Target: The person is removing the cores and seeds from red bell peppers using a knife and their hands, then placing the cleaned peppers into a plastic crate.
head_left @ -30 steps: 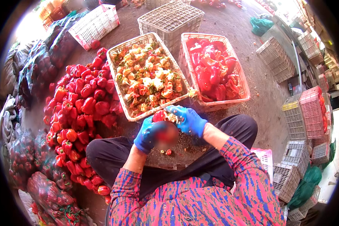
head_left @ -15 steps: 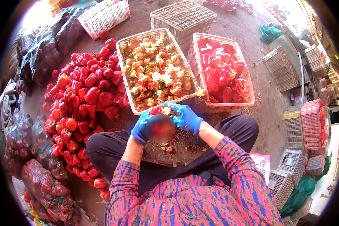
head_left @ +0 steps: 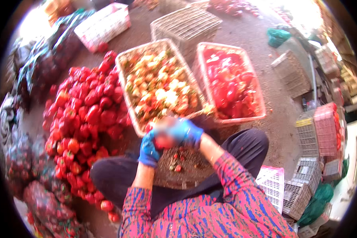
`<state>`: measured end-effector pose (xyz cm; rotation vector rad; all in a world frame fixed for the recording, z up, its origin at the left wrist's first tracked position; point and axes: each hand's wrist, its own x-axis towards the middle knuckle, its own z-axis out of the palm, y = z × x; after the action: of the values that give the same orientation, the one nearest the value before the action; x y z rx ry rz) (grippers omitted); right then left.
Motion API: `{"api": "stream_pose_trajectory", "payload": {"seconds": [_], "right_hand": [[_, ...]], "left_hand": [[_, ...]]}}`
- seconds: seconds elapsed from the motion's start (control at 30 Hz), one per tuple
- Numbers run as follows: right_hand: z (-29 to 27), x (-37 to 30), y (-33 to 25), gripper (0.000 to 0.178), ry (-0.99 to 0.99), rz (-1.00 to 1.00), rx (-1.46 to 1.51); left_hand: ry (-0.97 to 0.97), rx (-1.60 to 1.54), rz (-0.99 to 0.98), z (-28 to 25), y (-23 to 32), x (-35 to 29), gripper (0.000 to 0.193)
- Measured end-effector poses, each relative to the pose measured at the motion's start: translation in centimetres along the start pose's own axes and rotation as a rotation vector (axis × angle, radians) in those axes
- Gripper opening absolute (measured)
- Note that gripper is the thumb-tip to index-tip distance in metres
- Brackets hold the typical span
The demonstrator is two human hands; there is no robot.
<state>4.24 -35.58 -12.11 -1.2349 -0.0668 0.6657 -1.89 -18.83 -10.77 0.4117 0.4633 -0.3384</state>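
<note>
Together, left hand and right hand hold one red pepper.

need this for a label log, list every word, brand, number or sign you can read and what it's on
No text can be read.
White crate, upper left: reddish marks, too blurred to make out.
Grey crates, lower right: small patches, too small to read.
</note>
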Motion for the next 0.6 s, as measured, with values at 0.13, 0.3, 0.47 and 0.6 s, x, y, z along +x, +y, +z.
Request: {"api": "stream_pose_trajectory", "payload": {"seconds": [0.13,0.3,0.47,0.6], "right_hand": [[1.6,-4.1,0.4,0.033,0.263,-0.094,-0.02],[-7.2,-4.0,-6.7,0.028,0.471,-0.277,0.319],[-14.3,-0.6,-20.6,0.009,0.779,-0.522,-0.034],[-28.0,0.2,-21.1,0.021,1.02,-0.452,-0.166]], "left_hand": [[-0.103,0.488,0.205,1.9,-2.5,0.3,0.04],[-0.274,0.451,0.202,11.7,-4.2,2.4,0.05],[-0.173,0.754,0.324,11.9,1.6,-1.7,0.044],[-0.036,0.647,0.323,14.1,7.0,-5.5,0.04]]}}
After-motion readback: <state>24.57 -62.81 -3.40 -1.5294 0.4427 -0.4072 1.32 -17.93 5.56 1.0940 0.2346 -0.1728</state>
